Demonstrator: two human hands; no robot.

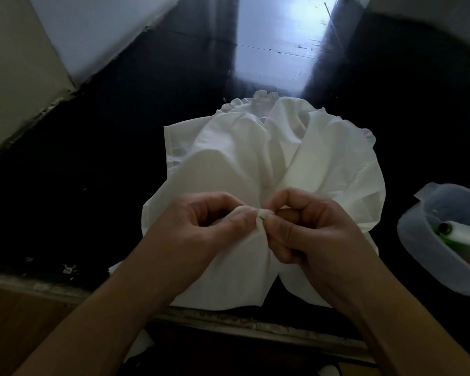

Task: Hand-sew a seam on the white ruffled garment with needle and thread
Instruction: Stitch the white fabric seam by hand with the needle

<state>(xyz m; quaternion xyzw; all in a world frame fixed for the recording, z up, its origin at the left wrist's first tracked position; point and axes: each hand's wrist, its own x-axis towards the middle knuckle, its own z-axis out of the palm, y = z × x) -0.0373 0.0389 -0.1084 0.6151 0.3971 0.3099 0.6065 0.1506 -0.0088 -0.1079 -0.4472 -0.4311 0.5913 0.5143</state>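
Left hand (215, 221) is pinching a bunched fold of soft white ruffled garment (255, 158); right hand (307, 229) is seemingly pinching a needle (261, 219) near the table's (92, 158) front edge.

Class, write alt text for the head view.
Two hands pinch a fold of a white ruffled garment on a dark table: left hand, right hand at a needle. A tub holds thread spools.
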